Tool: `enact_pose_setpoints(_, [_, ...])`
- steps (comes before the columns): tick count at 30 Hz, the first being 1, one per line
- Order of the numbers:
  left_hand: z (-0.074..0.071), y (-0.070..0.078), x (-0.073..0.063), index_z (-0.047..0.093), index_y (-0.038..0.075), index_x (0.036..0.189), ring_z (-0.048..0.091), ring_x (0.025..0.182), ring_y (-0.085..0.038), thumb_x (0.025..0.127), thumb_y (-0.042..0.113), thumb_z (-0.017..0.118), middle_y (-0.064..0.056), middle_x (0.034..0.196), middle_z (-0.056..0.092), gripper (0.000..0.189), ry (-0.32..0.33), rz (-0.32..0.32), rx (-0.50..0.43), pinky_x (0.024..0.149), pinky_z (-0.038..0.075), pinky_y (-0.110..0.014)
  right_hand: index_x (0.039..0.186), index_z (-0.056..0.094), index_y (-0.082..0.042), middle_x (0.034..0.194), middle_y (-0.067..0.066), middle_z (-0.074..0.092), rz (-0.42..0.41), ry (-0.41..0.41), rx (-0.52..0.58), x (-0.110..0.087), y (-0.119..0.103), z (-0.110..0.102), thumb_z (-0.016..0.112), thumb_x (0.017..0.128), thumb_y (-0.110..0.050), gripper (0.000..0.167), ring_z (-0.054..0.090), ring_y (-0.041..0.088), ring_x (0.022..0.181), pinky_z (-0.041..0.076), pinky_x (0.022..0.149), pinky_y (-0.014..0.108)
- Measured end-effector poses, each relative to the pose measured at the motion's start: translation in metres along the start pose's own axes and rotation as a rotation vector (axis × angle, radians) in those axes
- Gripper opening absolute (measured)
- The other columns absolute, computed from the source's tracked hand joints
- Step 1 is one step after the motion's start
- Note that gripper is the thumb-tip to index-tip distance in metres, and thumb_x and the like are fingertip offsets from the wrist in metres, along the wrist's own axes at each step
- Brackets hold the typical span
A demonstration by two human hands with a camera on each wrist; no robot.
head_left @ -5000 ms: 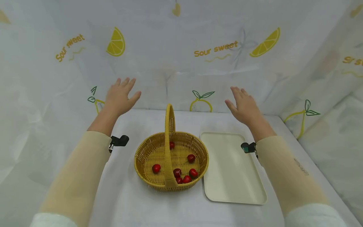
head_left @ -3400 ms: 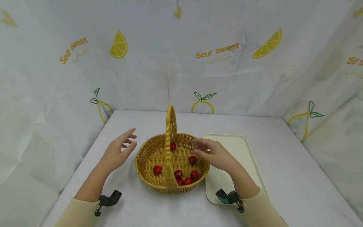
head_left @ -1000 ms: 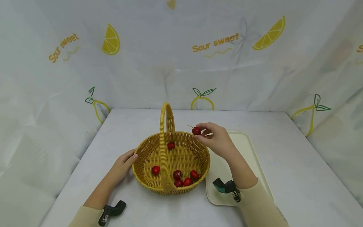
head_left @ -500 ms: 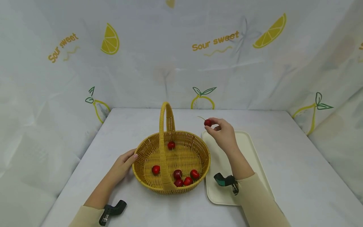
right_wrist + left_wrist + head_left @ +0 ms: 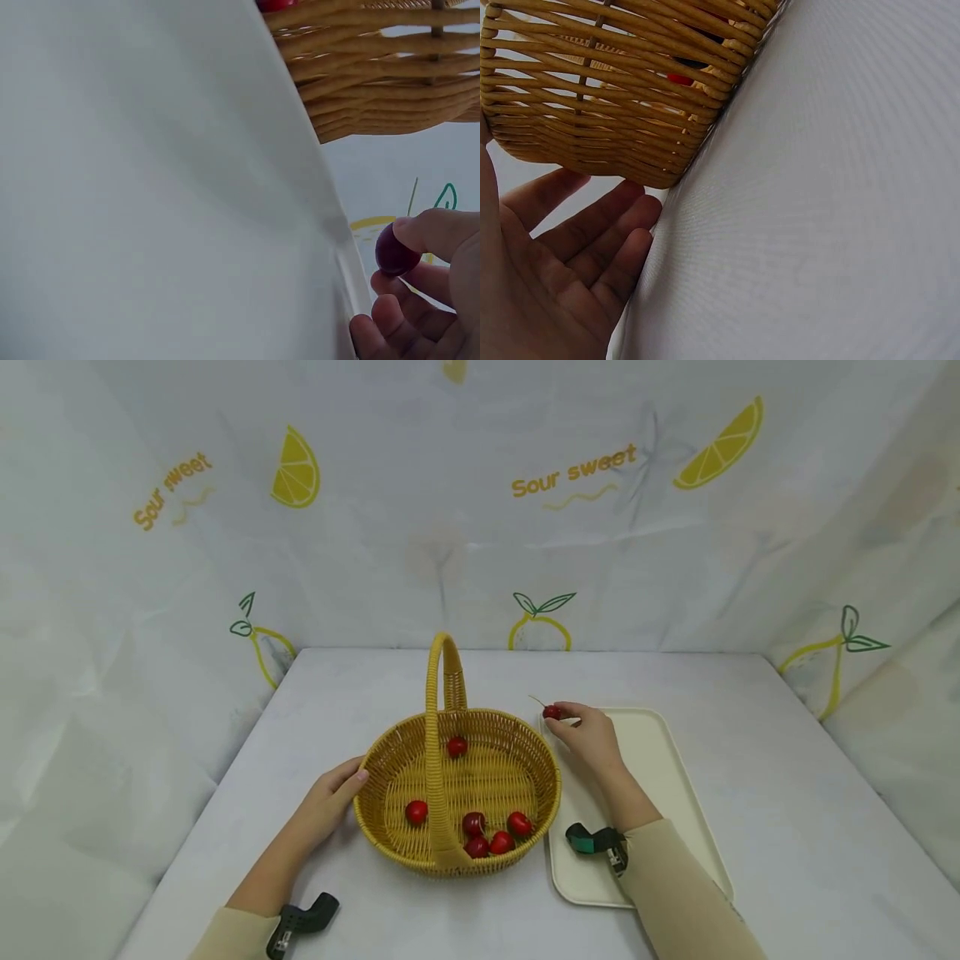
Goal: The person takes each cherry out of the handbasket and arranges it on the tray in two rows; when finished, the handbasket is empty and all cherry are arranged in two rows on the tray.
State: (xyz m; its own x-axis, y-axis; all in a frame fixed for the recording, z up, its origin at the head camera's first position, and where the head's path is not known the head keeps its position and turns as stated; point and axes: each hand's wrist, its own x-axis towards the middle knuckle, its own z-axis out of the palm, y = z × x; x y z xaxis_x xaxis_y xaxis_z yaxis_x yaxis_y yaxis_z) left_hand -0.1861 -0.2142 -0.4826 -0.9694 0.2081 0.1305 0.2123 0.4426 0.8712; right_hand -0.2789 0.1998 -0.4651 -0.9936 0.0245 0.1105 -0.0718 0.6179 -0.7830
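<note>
A yellow wicker basket (image 5: 401,852) with a tall arched handle stands mid-table, several red cherries (image 5: 502,842) lying inside. My left hand (image 5: 330,797) holds the basket's left side, thumb at the rim; in the left wrist view its fingers (image 5: 604,240) bend against the lower outer wall. My right hand (image 5: 592,739) pinches one stemmed cherry (image 5: 552,712) between thumb and fingers, over the far left corner of a cream tray (image 5: 652,760). The right wrist view shows that dark cherry (image 5: 397,251) beside the tray's edge, its stem pointing up.
The tray lies just right of the basket, their edges close together. A white cloth covers the table (image 5: 765,760). Behind it hangs a white curtain (image 5: 397,527) with lemon prints. Each wrist carries a small black camera (image 5: 303,917).
My left hand has come to the basket's side. My right hand has taken a cherry from the basket, carried it right over the rim, and lowered it toward the tray's far left corner.
</note>
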Motion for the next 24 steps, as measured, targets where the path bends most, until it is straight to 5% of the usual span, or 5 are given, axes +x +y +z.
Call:
enact_pose_setpoints(12, [0.001,0.001,-0.001,0.055,-0.001,0.145,0.049,0.137,-0.04,0.109,0.03,0.048,-0.02,0.143,0.058,0.048,0.002,-0.022,-0.002,0.114,0.031,-0.062,0.122,0.068,-0.002,0.113,0.017,0.07,0.08,0.038,0.071,0.005,0.015,0.007,0.074,0.094,-0.027,0.038,0.066,0.031,0.101,0.052,0.088,0.045])
enact_pose_setpoints(24, [0.001,-0.003,0.0,0.056,-0.001,0.144,0.046,0.139,-0.041,0.11,0.031,0.046,-0.019,0.144,0.057,0.048,0.001,-0.023,0.013,0.115,0.029,-0.062,0.125,0.069,-0.006,0.106,0.013,0.069,0.053,0.031,-0.052,0.015,0.017,0.015,0.076,0.092,-0.021,0.036,0.062,0.03,0.098,0.047,0.09,0.048])
